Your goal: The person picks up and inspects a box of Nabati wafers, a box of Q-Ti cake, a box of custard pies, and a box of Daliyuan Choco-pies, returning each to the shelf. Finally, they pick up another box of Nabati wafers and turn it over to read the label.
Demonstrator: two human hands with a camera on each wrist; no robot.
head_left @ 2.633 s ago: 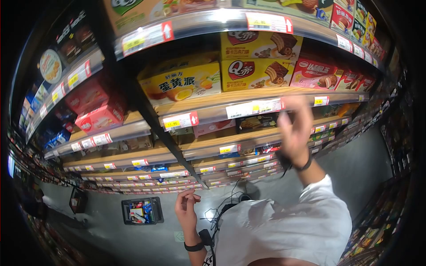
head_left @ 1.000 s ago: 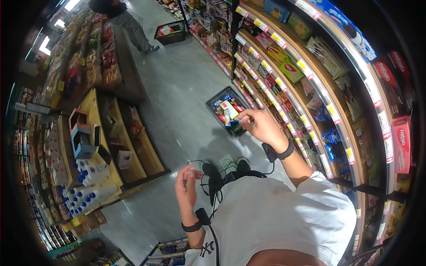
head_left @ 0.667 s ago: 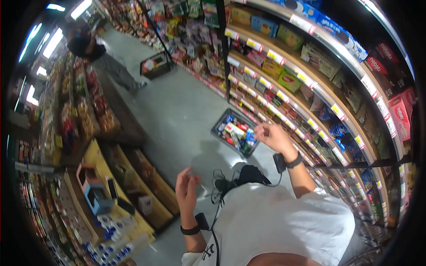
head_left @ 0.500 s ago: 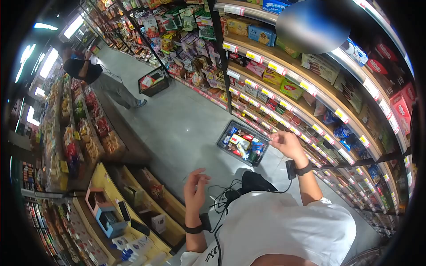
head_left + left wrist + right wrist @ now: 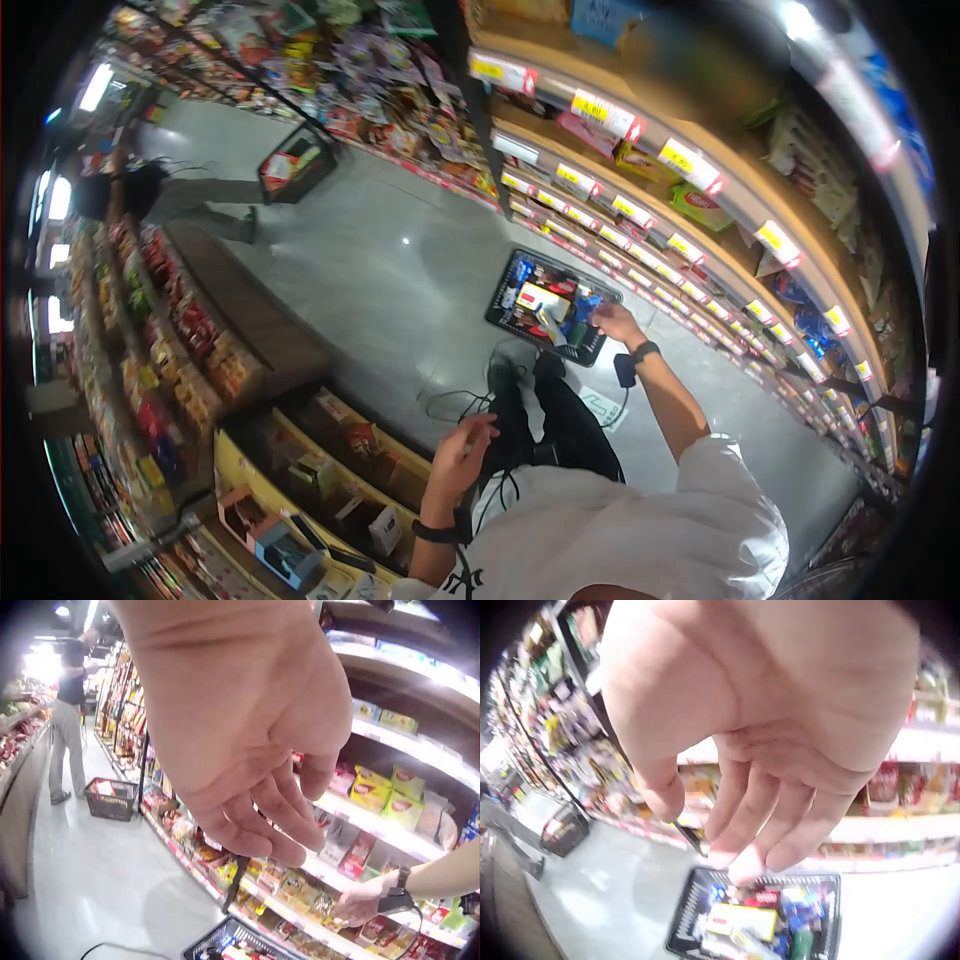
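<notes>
My right hand (image 5: 618, 325) hangs with loosely bent fingers and holds nothing. In the head view its fingertips overlap the right corner of a black shopping basket (image 5: 497, 322) on the floor. The right wrist view shows the fingers (image 5: 739, 802) pointing down above that basket's far rim. Inside it lie several packs, among them a white and yellow box (image 5: 739, 921) and blue packets (image 5: 804, 906). My left hand (image 5: 463, 455) is raised in front of my body, fingers relaxed, with nothing in it. In the left wrist view it fills the upper middle.
Shelves of boxed snacks (image 5: 700, 205) with price tags run along the right. A person (image 5: 69, 712) stands farther up the aisle beside a second basket (image 5: 112, 802). A wooden display stand (image 5: 300, 470) is at the lower left. Black cables (image 5: 455, 400) hang near my legs.
My view has turned from the snack shelf to the aisle and floor. My right hand has come down from the shelf to over the basket's edge. The left hand stays raised by my body.
</notes>
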